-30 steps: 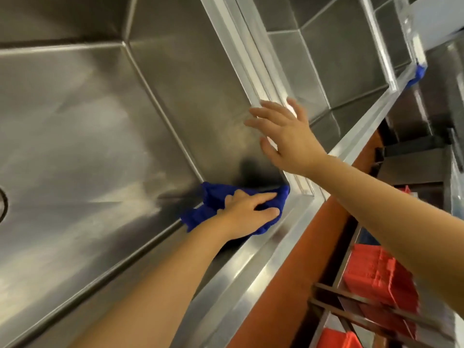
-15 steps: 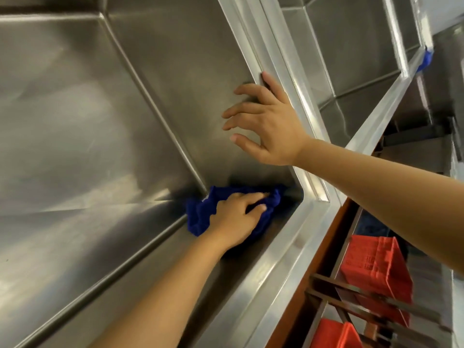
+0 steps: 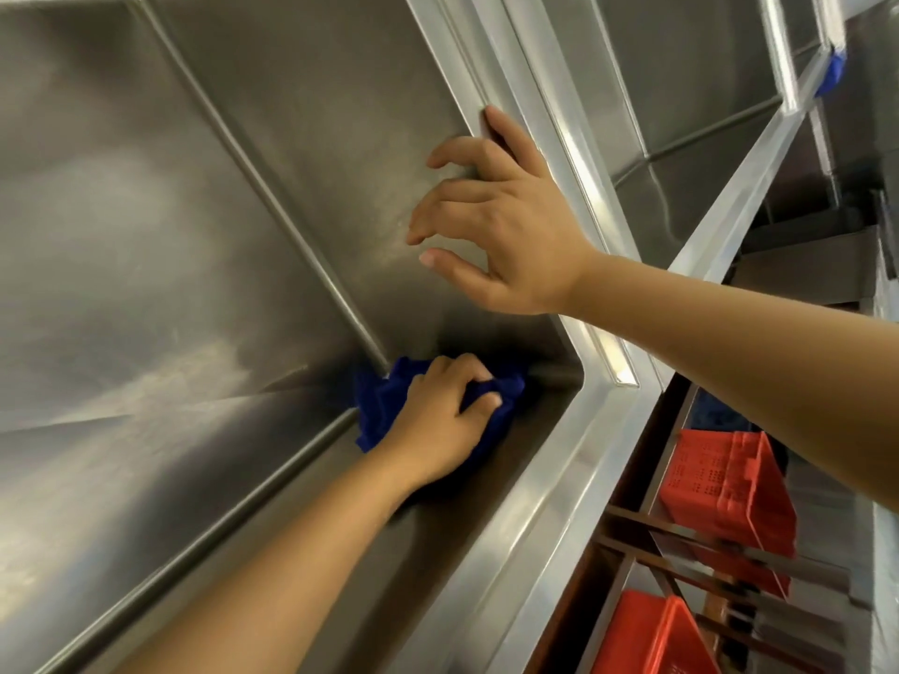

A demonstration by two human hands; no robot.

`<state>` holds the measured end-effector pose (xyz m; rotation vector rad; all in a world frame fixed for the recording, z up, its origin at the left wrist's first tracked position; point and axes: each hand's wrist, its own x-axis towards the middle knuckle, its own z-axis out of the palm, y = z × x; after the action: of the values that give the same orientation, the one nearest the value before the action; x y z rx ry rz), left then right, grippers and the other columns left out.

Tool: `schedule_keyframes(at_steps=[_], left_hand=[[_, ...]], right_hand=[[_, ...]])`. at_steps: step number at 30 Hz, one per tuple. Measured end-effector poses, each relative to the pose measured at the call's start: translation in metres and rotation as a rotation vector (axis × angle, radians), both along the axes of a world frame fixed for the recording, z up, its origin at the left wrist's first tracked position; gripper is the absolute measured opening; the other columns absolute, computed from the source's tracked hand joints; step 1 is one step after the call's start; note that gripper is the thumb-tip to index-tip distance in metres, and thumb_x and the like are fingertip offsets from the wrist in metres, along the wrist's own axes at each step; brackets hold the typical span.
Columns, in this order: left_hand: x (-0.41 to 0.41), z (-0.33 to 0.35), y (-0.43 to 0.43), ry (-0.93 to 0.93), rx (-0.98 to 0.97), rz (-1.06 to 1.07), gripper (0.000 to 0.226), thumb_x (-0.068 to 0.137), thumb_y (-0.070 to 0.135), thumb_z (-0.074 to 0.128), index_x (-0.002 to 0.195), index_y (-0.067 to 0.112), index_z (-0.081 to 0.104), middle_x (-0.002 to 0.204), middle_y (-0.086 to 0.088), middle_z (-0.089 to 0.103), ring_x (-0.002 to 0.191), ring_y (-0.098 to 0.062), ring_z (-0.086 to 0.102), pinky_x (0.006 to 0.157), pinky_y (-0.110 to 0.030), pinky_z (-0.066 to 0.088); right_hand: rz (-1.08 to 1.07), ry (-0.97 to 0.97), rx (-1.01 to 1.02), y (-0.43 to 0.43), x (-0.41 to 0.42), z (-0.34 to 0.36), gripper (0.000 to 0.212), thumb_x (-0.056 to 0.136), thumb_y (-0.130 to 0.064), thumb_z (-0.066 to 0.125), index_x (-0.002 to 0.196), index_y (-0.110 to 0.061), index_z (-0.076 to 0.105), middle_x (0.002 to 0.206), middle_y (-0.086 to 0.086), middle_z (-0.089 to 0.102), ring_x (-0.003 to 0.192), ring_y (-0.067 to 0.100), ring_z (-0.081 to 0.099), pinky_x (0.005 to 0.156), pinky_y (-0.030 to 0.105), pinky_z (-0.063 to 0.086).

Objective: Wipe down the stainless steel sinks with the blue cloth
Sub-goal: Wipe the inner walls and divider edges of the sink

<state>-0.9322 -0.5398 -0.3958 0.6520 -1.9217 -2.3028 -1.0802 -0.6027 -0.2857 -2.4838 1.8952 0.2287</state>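
Note:
A deep stainless steel sink [image 3: 170,265] fills the left of the view. In its near right bottom corner my left hand [image 3: 440,423] grips the bunched blue cloth [image 3: 377,406] and presses it against the steel. My right hand [image 3: 501,221] rests on the divider rim [image 3: 559,153] between the sinks, with its index finger along the rim and the other fingers loosely curled over the sink's side wall. A second sink [image 3: 681,104] lies beyond the divider.
Red plastic crates [image 3: 725,493] sit on a rack below the sink's front edge at the lower right. Another red crate [image 3: 652,634] lies lower down. A blue piece [image 3: 833,73] sits on the far sink's rim at the top right.
My left hand with the cloth shifted deeper into the sink's corner and its fingers curled tighter around the cloth. My right hand moved up along the divider and settled on its rim.

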Motion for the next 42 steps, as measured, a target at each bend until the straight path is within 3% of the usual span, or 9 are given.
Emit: schedule_keyframes(at_steps=[5, 12, 16, 18, 23, 26, 31, 36, 42], left_hand=[[0.002, 0.006, -0.002, 0.156, 0.021, 0.016, 0.007, 0.088, 0.034, 0.052, 0.086, 0.04, 0.049, 0.1, 0.006, 0.056, 0.099, -0.011, 0.053, 0.092, -0.028, 0.04], [0.001, -0.046, -0.006, -0.154, 0.066, -0.02, 0.01, 0.096, 0.028, 0.052, 0.09, 0.035, 0.051, 0.109, 0.0, 0.057, 0.106, -0.022, 0.052, 0.097, -0.043, 0.042], [0.004, -0.025, -0.004, 0.079, 0.048, 0.037, 0.004, 0.093, 0.028, 0.053, 0.092, 0.025, 0.057, 0.097, 0.004, 0.059, 0.096, -0.012, 0.054, 0.089, -0.023, 0.039], [0.004, -0.034, -0.006, 0.06, 0.046, 0.017, 0.008, 0.095, 0.019, 0.056, 0.091, 0.026, 0.056, 0.098, 0.005, 0.058, 0.096, -0.01, 0.052, 0.087, -0.018, 0.037], [-0.004, -0.083, -0.013, -0.267, 0.076, -0.027, 0.013, 0.096, 0.025, 0.054, 0.086, 0.033, 0.05, 0.108, -0.004, 0.056, 0.105, -0.026, 0.053, 0.094, -0.04, 0.041], [-0.007, -0.076, -0.011, -0.298, 0.079, -0.053, 0.008, 0.096, 0.028, 0.053, 0.09, 0.031, 0.049, 0.109, -0.001, 0.051, 0.107, -0.027, 0.049, 0.096, -0.045, 0.04], [-0.004, -0.065, -0.006, -0.143, 0.048, 0.006, 0.013, 0.096, 0.026, 0.054, 0.088, 0.034, 0.049, 0.102, 0.002, 0.055, 0.097, -0.017, 0.052, 0.089, -0.032, 0.04], [-0.004, -0.072, -0.014, -0.271, 0.056, -0.02, 0.003, 0.097, 0.024, 0.053, 0.094, 0.024, 0.052, 0.103, -0.005, 0.058, 0.1, -0.025, 0.055, 0.085, -0.032, 0.039], [0.049, 0.008, -0.016, -0.14, 0.047, -0.008, 0.009, 0.095, 0.017, 0.057, 0.103, 0.015, 0.06, 0.105, 0.004, 0.06, 0.102, -0.011, 0.054, 0.084, -0.015, 0.033]], right_hand=[[0.004, 0.024, -0.003, -0.001, 0.001, 0.0, 0.027, 0.093, -0.036, 0.047, 0.095, -0.025, 0.072, 0.097, -0.008, 0.07, 0.122, 0.02, 0.051, 0.113, 0.059, 0.017], [0.022, -0.007, -0.034, -0.001, -0.001, -0.001, 0.019, 0.093, -0.028, 0.053, 0.087, -0.022, 0.07, 0.086, -0.006, 0.068, 0.115, 0.022, 0.054, 0.112, 0.058, 0.018], [0.037, -0.012, -0.05, 0.0, -0.001, -0.002, 0.018, 0.092, -0.026, 0.054, 0.083, -0.02, 0.069, 0.081, -0.005, 0.067, 0.113, 0.023, 0.055, 0.112, 0.058, 0.018], [0.047, -0.018, -0.052, 0.001, -0.002, -0.002, 0.02, 0.093, -0.026, 0.053, 0.082, -0.02, 0.068, 0.08, -0.005, 0.067, 0.112, 0.023, 0.055, 0.112, 0.058, 0.018], [0.069, -0.044, -0.06, 0.001, -0.005, -0.004, 0.021, 0.093, -0.025, 0.052, 0.081, -0.018, 0.068, 0.08, -0.005, 0.066, 0.11, 0.024, 0.057, 0.111, 0.058, 0.02], [0.074, -0.044, -0.069, 0.001, -0.006, -0.005, 0.021, 0.093, -0.025, 0.053, 0.08, -0.018, 0.068, 0.079, -0.006, 0.066, 0.109, 0.024, 0.058, 0.11, 0.059, 0.021], [0.087, -0.018, -0.069, 0.001, -0.008, -0.006, 0.022, 0.094, -0.025, 0.052, 0.08, -0.016, 0.068, 0.077, -0.005, 0.066, 0.109, 0.025, 0.058, 0.109, 0.06, 0.021], [0.08, -0.012, -0.045, 0.0, -0.007, -0.004, 0.022, 0.094, -0.024, 0.052, 0.081, -0.017, 0.068, 0.078, -0.005, 0.066, 0.109, 0.024, 0.058, 0.11, 0.058, 0.02], [0.049, 0.121, 0.022, -0.001, 0.009, 0.007, 0.028, 0.096, -0.028, 0.048, 0.085, -0.017, 0.07, 0.083, -0.001, 0.068, 0.111, 0.027, 0.056, 0.113, 0.059, 0.018]])
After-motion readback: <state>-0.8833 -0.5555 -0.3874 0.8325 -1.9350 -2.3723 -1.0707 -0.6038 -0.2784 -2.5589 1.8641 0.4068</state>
